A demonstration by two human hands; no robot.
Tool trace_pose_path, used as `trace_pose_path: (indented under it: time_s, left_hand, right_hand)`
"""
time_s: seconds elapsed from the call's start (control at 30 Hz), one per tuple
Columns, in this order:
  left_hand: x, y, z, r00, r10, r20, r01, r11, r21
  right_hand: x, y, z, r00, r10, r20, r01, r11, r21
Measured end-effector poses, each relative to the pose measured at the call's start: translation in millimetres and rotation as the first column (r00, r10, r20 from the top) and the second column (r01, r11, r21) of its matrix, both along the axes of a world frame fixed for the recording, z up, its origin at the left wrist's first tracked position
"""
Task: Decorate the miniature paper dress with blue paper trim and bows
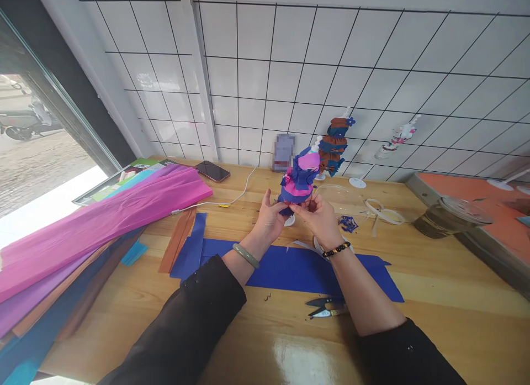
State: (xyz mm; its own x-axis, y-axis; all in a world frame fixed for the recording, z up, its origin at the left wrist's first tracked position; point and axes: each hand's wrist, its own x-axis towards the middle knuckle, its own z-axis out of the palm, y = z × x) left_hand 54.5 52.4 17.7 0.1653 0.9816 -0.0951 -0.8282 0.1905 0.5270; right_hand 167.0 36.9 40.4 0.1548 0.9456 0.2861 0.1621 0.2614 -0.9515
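A small doll figure (304,175) in a layered pink and blue crepe-paper dress stands tilted on a white round base (290,221). My left hand (271,219) is closed on the lower left of its skirt, with the thumb raised along the edge. From the other side my right hand (317,216) pinches the hem. Both sets of fingertips meet at the dark blue bottom layer, and the paper partly hides them. Beneath my forearms lies a long blue paper strip (298,269). Thread snips (327,307) rest close to my right forearm.
Colored paper sheets (157,202) are piled at left, near a phone (212,171) and a white cable (244,191). Behind stand a brown-and-blue dressed figure (334,147) and a white stand (356,183). Blue scraps (348,223), white ribbon (385,212) and a lidded cup (443,216) are at right.
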Motion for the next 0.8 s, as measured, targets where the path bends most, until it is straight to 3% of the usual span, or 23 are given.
trace_pose_path:
  time_s: [0.3, 0.63, 0.8]
  left_hand:
    - [-1.4, -0.5, 1.3, 1.000, 0.009, -0.013, -0.009, 1.000, -0.010]
    - [-1.3, -0.4, -0.5, 1.000, -0.002, -0.017, 0.002, 1.000, 0.018]
    - [-2.4, -3.7, 1.5, 1.000, -0.017, -0.019, 0.018, 0.998, 0.056]
  right_hand:
    - [3.2, -1.9, 4.4, 0.996, 0.002, 0.094, -0.001, 1.000, -0.008]
    - [4.1, -2.0, 1.9, 0.995, 0.097, -0.015, -0.097, 0.994, -0.044]
    - [1.1, -0.5, 3.1, 1.000, 0.022, 0.021, -0.021, 0.999, -0.042]
